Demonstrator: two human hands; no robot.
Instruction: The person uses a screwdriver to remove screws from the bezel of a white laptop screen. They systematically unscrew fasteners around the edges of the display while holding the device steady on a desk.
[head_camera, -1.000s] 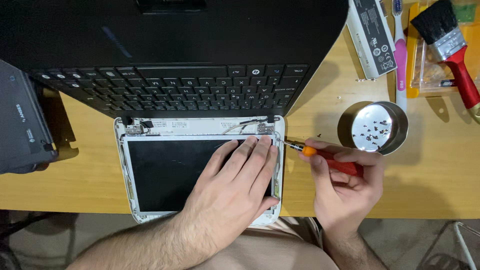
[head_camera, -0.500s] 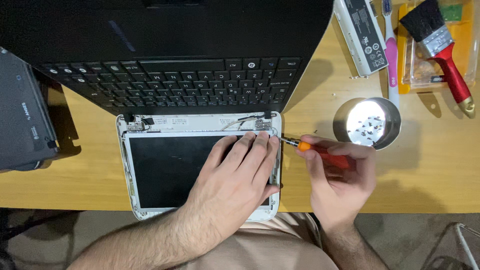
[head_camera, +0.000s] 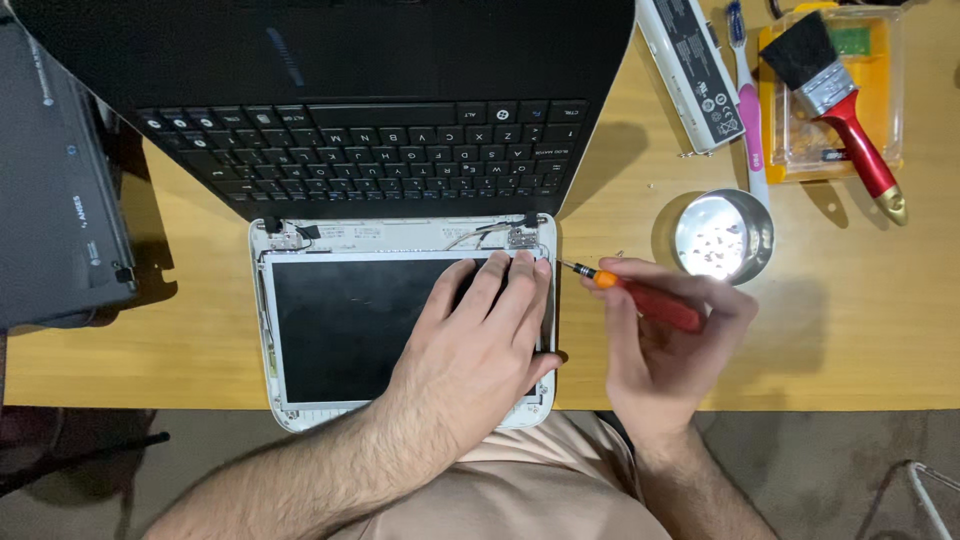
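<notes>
A small laptop lies opened flat on a wooden table, its black keyboard half (head_camera: 370, 150) far from me and its white lid with the bare screen panel (head_camera: 350, 320) near me. My left hand (head_camera: 480, 345) rests flat on the right part of the panel, fingertips near the right hinge (head_camera: 520, 237). My right hand (head_camera: 670, 345) grips a red and orange screwdriver (head_camera: 640, 295), whose metal tip points left at the lid's right edge, just below that hinge.
A small round metal bowl (head_camera: 722, 238) holding several screws sits right of the screwdriver. Behind it lie a pink toothbrush (head_camera: 745, 100), a long battery pack (head_camera: 690, 70), a red-handled paintbrush (head_camera: 835, 95) on a yellow parts box (head_camera: 880, 60). A dark device (head_camera: 60, 200) lies at left.
The view has shifted slightly. My right hand with the screwdriver stays at the lid's right edge, and my left hand keeps pressing on the panel.
</notes>
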